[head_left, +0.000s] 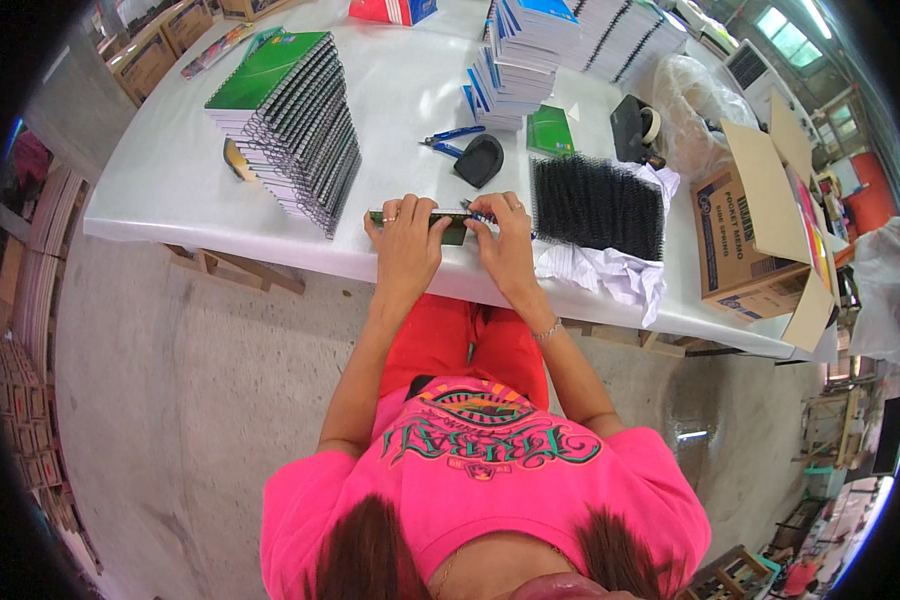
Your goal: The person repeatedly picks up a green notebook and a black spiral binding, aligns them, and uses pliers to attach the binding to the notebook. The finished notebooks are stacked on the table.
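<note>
Head view | left hand clamped on the small green notebook, near the white table's front edge; right hand at its right end (cannot tell whether it grips) | pages could skew or drop if the left hold slackens | concrete floor below; open brown carton at right

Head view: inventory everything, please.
Held notepad: one, green, centre
Spiral notepads: many, green, left
Booklets: many, blue, far side
Loose booklet: one, green, back
Binding coils: many, black, right
Pliers: one, blue-handled, centre
Rounded object: one, black, centre
Tape dispenser: one, black, right
Packet: one, red-white, top
Plastic bag: one, clear, right
Cartons: several, brown, both sides
Table: one, white, ahead
Shirt: one, pink, below
Left hand: one, bare, on notepad
Right hand: one, bare, by notepad
</note>
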Available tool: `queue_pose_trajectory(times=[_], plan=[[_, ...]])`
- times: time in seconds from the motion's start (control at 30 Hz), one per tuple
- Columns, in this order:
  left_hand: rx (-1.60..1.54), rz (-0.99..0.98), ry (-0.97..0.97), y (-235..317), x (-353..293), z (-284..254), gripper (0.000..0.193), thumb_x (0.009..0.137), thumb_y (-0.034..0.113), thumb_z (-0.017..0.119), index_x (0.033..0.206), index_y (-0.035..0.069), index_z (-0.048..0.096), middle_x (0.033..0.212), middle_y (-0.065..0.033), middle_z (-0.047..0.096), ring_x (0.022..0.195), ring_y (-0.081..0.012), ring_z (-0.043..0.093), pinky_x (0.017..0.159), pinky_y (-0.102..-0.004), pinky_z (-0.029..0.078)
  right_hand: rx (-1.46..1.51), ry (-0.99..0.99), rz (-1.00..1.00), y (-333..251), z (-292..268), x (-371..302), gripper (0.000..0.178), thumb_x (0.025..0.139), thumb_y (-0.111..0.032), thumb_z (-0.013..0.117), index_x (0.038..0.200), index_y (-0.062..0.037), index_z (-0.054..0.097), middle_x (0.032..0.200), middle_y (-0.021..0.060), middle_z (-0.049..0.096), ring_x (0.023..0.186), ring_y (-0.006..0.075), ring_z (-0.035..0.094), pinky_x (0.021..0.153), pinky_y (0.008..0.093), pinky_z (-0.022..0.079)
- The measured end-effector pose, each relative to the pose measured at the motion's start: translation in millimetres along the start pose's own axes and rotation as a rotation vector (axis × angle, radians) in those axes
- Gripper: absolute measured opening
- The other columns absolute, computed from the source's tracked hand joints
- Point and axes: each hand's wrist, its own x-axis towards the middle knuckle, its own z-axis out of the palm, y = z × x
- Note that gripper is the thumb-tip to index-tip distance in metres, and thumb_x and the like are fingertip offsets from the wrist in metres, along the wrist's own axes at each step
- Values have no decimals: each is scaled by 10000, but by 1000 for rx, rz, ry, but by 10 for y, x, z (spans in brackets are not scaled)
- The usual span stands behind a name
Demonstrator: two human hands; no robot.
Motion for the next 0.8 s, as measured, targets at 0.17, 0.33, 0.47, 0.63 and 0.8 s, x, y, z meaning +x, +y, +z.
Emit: queue_pose_trajectory(times=[0.17,0.33,0.47,0.63,0.8], plan=[[-6,-1,-6,-18,-22,9,230,950,305,556,1040,93,580,1011,-63,544,1048,-289,484,953,-637,305,54,-26,55,-71,-16,-14,205,804,-37,695,988,-65,609,937,94,590,876,297,575,789,415,402],[-2,-16,-12,-3,-12,8,231,950,307,555,1036,94,582,1009,-63,546,1054,-290,485,956,-635,297,131,-18,74,-45,-16,-15,171,794,-33,703,947,-60,631,928,96,599,883,293,577,775,409,394],[25,-14,16,1,-15,26,212,920,305,609,1002,112,578,974,-36,531,1037,-253,491,983,-625,289,22,40,-9,-40,-5,-12,179,789,-24,705,955,-60,648,933,98,605,911,293,579,824,416,380],[41,-15,13,-8,-29,54,222,918,305,612,1017,110,576,984,-36,534,1038,-256,492,981,-640,295,-71,-39,-13,-64,-39,7,117,854,-99,664,967,-67,652,928,90,602,931,295,572,855,422,370],[9,-35,-29,-5,-33,16,220,922,303,608,1026,112,574,1018,-42,530,1062,-260,488,977,-648,292,-146,-107,-93,-117,-101,39,137,906,-183,625,985,-74,654,942,84,603,939,301,572,860,424,371]])
